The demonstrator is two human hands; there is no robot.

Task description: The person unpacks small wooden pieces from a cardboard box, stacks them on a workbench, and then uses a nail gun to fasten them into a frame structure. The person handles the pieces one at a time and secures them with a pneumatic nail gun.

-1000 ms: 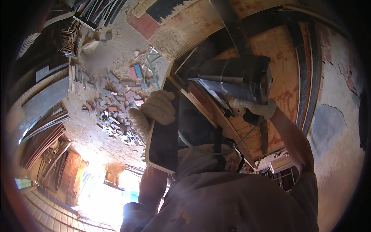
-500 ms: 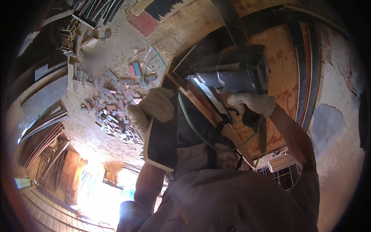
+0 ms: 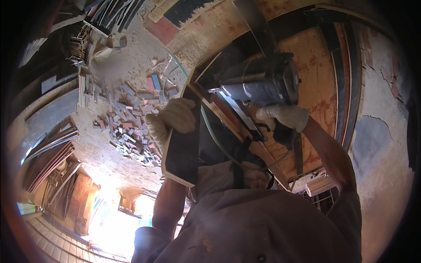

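My left hand (image 3: 175, 118), in a pale work glove, grips the edge of a dark-faced plywood board (image 3: 180, 160), its fingers curled over the face. My gloved right hand (image 3: 285, 117) is wrapped around the handle of a black nail gun (image 3: 263, 81) with a thick round body. A silvery straight part (image 3: 237, 109) of the tool slants beside a narrow strip of wood (image 3: 223, 116). Where the tool's tip touches, I cannot tell. A pale green air hose (image 3: 212, 133) curves across the dark boards. Beneath the tool lies a large orange-brown plywood panel (image 3: 313, 79).
Small wood offcuts (image 3: 129, 125) lie heaped on the dusty floor to the left. Stacked boards (image 3: 48, 164) stand at the far left. A cracked, patched wall or floor surface (image 3: 372, 136) is on the right. Bright light comes in at the lower left.
The nail gun and my right hand have shifted slightly to the left. My left hand and its board have moved only a little, with both grips unchanged.
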